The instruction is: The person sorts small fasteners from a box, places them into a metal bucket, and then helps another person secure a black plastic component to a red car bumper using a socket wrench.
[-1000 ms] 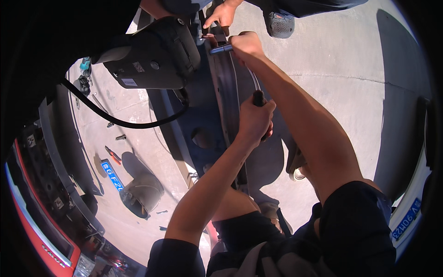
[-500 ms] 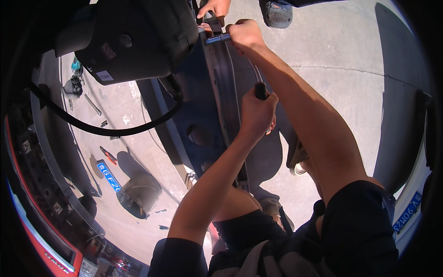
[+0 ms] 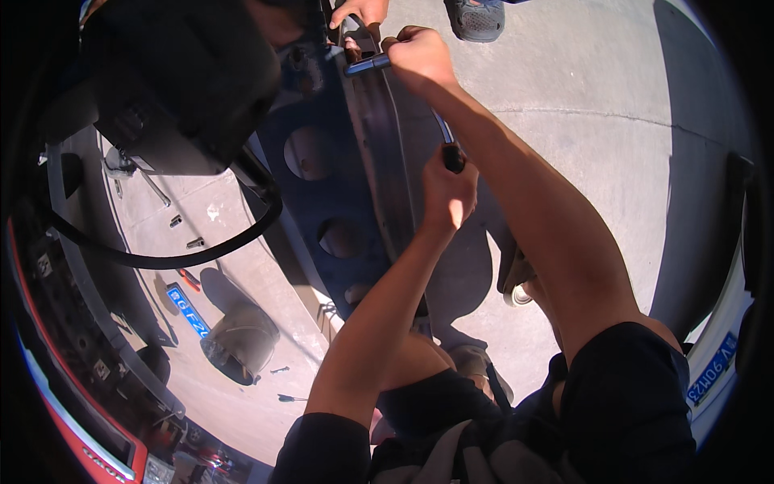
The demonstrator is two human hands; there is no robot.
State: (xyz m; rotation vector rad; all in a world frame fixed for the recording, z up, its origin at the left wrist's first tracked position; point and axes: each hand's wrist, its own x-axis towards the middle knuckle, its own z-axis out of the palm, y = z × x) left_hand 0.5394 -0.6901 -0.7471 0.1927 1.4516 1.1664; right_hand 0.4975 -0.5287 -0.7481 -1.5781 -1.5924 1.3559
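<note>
My right hand (image 3: 419,60) is closed around the head end of a socket wrench (image 3: 443,127), whose shiny socket points left against the dark metal beam (image 3: 379,153). Lower down, my left hand (image 3: 449,189) wraps around the wrench's black grip (image 3: 454,158). My right forearm covers part of the chrome shaft. Just beyond the socket, another person's hand (image 3: 364,11) touches a metal bracket (image 3: 355,36) at the beam's far end. Large round holes pierce the beam's dark side.
At upper left looms a large black housing (image 3: 177,81) with a curved black tube (image 3: 185,260). On the floor lie a blue plate (image 3: 187,310), a grey cylinder (image 3: 240,345) and loose tools. Another person's shoe (image 3: 476,18) shows at the top; a white car (image 3: 717,379) stands right.
Both my hands and the wrench have shifted slightly left and up in view. The black housing has moved left and down, uncovering more of the beam and another hole.
</note>
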